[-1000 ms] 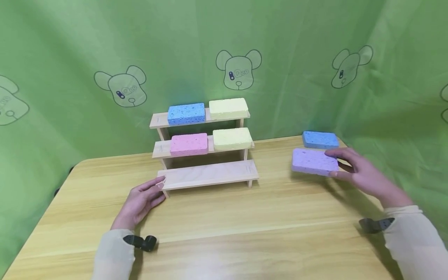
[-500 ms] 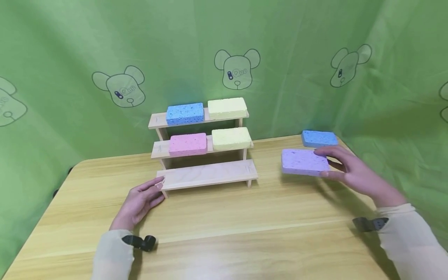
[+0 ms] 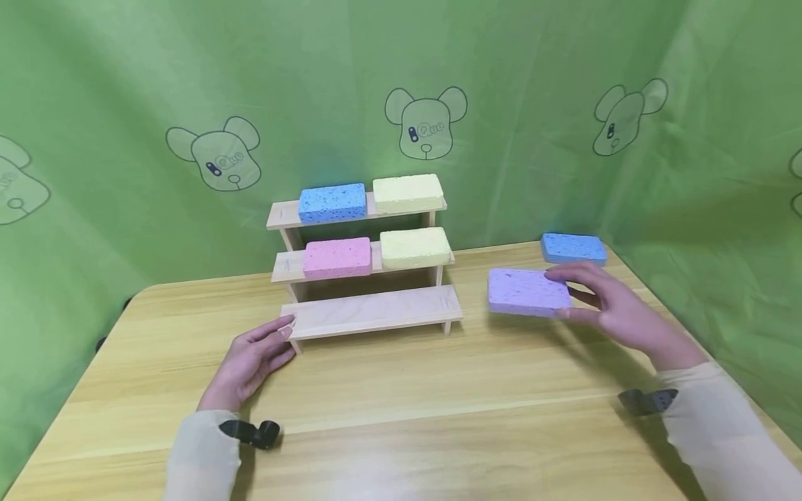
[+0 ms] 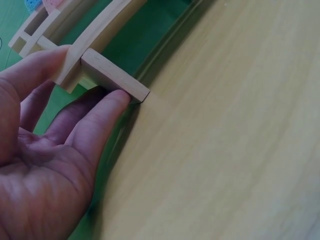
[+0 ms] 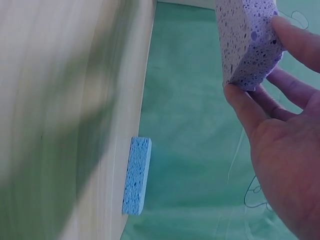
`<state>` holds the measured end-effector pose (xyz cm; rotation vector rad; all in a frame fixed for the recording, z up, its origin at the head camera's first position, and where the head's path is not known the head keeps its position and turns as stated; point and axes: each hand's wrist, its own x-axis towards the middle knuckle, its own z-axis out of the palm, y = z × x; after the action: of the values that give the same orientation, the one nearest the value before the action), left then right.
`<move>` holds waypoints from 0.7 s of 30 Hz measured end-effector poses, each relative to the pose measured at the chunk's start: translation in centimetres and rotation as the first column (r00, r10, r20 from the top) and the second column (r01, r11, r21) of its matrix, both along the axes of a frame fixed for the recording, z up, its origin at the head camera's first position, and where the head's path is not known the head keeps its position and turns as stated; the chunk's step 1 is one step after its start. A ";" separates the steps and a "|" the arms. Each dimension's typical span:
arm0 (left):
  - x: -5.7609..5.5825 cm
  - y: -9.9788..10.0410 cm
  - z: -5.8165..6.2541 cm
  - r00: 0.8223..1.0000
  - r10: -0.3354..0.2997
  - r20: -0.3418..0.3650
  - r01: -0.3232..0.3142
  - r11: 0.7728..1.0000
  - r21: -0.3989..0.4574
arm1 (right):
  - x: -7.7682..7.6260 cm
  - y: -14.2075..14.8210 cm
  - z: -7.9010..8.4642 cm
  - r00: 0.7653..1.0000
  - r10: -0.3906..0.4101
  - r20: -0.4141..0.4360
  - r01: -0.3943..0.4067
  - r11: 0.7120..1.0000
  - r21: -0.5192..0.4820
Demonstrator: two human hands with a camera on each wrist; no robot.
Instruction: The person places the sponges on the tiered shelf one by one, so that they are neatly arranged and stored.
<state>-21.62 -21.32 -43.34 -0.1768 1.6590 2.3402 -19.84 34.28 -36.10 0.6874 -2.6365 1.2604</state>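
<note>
My right hand (image 3: 617,306) pinches a purple sponge (image 3: 526,291) by its right end, thumb on one side and fingers on the other. The sponge is held above the table, and its porous underside shows in the right wrist view. At the left end of the lowest step of a three-tier wooden shelf (image 3: 376,311), my left hand (image 3: 250,362) grips the board's corner and the leg below it. A blue sponge (image 3: 332,203) and a pale yellow one lie on the top tier. On the middle tier are a pink sponge (image 3: 338,257) and another pale yellow sponge (image 3: 415,248).
Another blue sponge (image 3: 573,248) lies at the table's back right corner, just behind my right hand. Green curtains (image 3: 514,139) printed with bear heads hang close behind the wooden table (image 3: 401,403) and along its right side.
My right hand has carried the purple sponge leftward, away from the back right corner and closer to the shelf. My left hand and the shelf stay where they were.
</note>
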 end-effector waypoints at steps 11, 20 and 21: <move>0.1 0.1 0.0 1.000 -0.004 -0.008 0.004 1.000 -0.008 | -0.4 -1.3 0.4 1.000 0.012 0.028 -0.013 1.000 0.018; 0.1 0.0 0.0 0.999 -0.009 -0.033 0.009 1.000 -0.010 | -0.7 -2.7 0.5 0.997 0.072 0.026 -0.072 0.997 -0.015; 0.1 -0.1 -0.1 0.999 -0.012 -0.033 0.011 1.000 -0.010 | -0.8 -2.8 0.6 0.996 0.084 0.021 -0.083 0.996 -0.019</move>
<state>-21.55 -21.40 -43.42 -0.1307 1.6830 2.3392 -20.63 31.46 -35.54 0.7935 -2.6356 1.3187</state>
